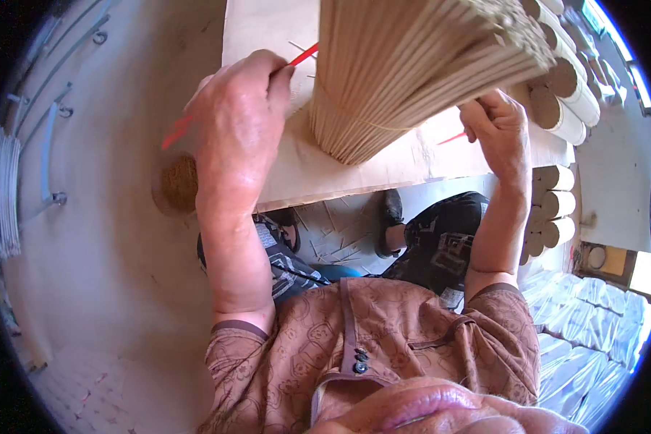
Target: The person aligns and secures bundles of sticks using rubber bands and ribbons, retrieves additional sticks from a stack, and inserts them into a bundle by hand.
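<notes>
A thick bundle of thin pale wooden sticks [383,79] stands tilted on the tabletop, its upper end fanned out toward the right. Around its lower part runs a thin band. My left hand [242,98] is beside the bundle's left side, fingers closed in a pinch on a red strip [305,54], whose loose tail hangs blurred left of the wrist. On the other side, my right hand [498,126] pinches a red strip too, its short length showing below the bundle. Whether both lengths join behind the sticks is hidden.
The table [296,184] has a few loose sticks on it. Round stick bundles [568,90] are stacked at the right, with more bundles [557,204] lower down. Plastic-wrapped packages [586,318] lie at lower right. Another bundle's round end [179,184] shows left of my forearm. Sticks litter the floor [325,224].
</notes>
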`<act>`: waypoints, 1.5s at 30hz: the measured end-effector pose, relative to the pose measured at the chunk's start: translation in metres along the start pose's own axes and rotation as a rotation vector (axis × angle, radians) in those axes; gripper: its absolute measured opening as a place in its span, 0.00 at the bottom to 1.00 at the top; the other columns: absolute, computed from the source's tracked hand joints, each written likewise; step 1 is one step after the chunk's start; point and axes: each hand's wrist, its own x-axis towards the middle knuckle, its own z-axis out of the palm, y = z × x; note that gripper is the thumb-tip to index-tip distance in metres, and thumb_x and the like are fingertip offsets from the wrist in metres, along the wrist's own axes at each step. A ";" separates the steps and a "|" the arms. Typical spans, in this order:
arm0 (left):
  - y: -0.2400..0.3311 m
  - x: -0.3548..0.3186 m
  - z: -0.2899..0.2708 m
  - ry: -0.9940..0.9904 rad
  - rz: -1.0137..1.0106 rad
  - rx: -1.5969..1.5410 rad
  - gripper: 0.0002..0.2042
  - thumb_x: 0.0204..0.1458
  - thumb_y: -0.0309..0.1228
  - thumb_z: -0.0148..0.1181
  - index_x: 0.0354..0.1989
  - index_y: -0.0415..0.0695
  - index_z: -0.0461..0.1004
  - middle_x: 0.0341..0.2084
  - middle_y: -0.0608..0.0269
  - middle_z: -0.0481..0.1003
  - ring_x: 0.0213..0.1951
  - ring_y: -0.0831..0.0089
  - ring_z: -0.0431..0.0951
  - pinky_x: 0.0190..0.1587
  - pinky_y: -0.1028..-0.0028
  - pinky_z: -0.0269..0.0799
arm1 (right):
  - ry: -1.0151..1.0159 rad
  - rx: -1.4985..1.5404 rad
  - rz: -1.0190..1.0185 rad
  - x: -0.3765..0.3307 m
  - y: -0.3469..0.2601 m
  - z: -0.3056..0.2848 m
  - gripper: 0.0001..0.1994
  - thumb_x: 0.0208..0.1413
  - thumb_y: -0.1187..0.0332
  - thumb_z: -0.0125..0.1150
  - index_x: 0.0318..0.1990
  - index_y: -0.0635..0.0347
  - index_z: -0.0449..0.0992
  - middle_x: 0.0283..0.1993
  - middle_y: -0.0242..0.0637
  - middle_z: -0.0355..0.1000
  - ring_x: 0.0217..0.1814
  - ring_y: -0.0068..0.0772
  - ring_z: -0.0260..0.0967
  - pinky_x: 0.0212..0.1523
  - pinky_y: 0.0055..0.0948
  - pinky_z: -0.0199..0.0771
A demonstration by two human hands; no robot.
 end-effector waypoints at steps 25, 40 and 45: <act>0.055 -0.032 -0.016 -0.211 -0.025 -0.139 0.05 0.55 0.29 0.63 0.34 0.41 0.76 0.22 0.50 0.75 0.25 0.57 0.79 0.29 0.65 0.72 | -0.011 -0.181 -0.504 -0.033 -0.026 0.043 0.06 0.54 0.74 0.65 0.32 0.61 0.72 0.22 0.44 0.71 0.25 0.46 0.74 0.26 0.39 0.72; 0.084 -0.059 -0.019 -0.095 0.333 -0.019 0.10 0.47 0.25 0.67 0.26 0.45 0.68 0.20 0.61 0.71 0.25 0.63 0.75 0.30 0.64 0.70 | 0.062 -0.398 -0.605 -0.042 -0.031 0.067 0.14 0.41 0.70 0.68 0.32 0.57 0.67 0.25 0.37 0.69 0.29 0.43 0.74 0.26 0.38 0.72; 0.088 -0.061 -0.022 -0.090 0.369 -0.003 0.10 0.46 0.26 0.67 0.26 0.46 0.68 0.20 0.64 0.70 0.25 0.66 0.75 0.32 0.66 0.71 | 0.051 -0.364 -0.600 -0.041 -0.039 0.068 0.13 0.43 0.69 0.68 0.32 0.58 0.67 0.25 0.39 0.70 0.28 0.44 0.74 0.27 0.39 0.72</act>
